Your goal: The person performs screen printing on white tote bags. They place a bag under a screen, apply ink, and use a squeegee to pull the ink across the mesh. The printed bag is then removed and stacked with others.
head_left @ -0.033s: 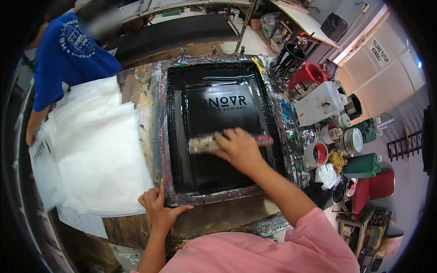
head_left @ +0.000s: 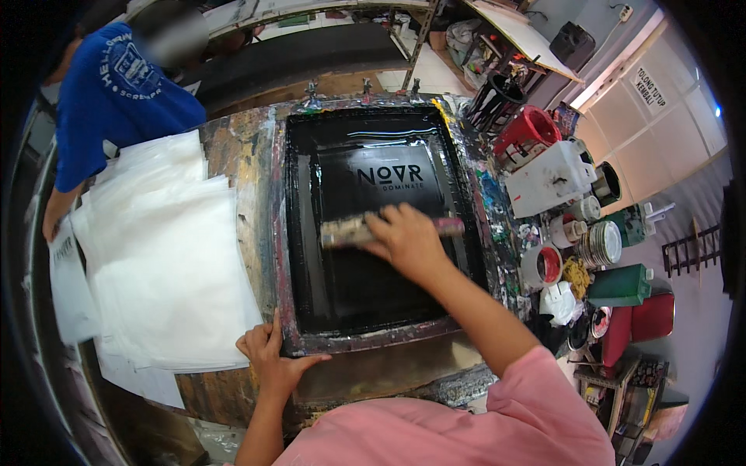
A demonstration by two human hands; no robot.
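Note:
My right hand is closed round a squeegee, a long, ink-stained bar lying crosswise on the screen. Under it is a black-inked screen printing frame with dark lettering on the mesh beyond the squeegee. Index finger and thumb spread, my left hand rests against the frame's near left corner. Left of the frame lies a stack of thin white sheets. At the far left a co-worker in a blue shirt holds a printed white sheet beside the stack.
Clamps stand along the frame's far edge. Paint-smeared tabletop borders it on the right. Beyond are a red bucket, a white jerrycan, a green jerrycan and several tubs. A red chair stands at the right.
My right hand and the squeegee have shifted slightly away from me over the screen. The co-worker's printed sheet has moved a little left and up. My left hand stays at the corner.

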